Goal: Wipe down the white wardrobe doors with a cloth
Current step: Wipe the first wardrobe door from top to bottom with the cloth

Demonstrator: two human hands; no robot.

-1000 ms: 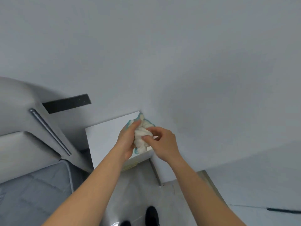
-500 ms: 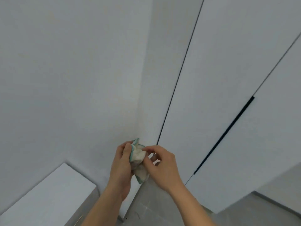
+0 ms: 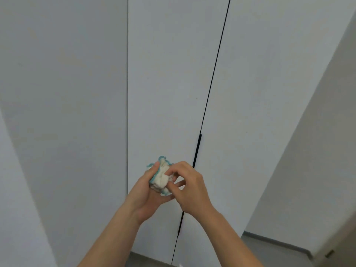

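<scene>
Two hands at six o'clock, left hand (image 3: pixel 147 192) cupping and right hand (image 3: pixel 189 186) pinching a bunched white cloth (image 3: pixel 160 179) with teal edging, partly hidden by fingers, before white wardrobe doors (image 3: pixel 260 105) cropped at twelve.

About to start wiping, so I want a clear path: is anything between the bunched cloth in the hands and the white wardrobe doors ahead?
Nothing visible. The cloth is gripped by the left hand and pinched by the right hand, with only open air between it and the wardrobe doors.
</scene>
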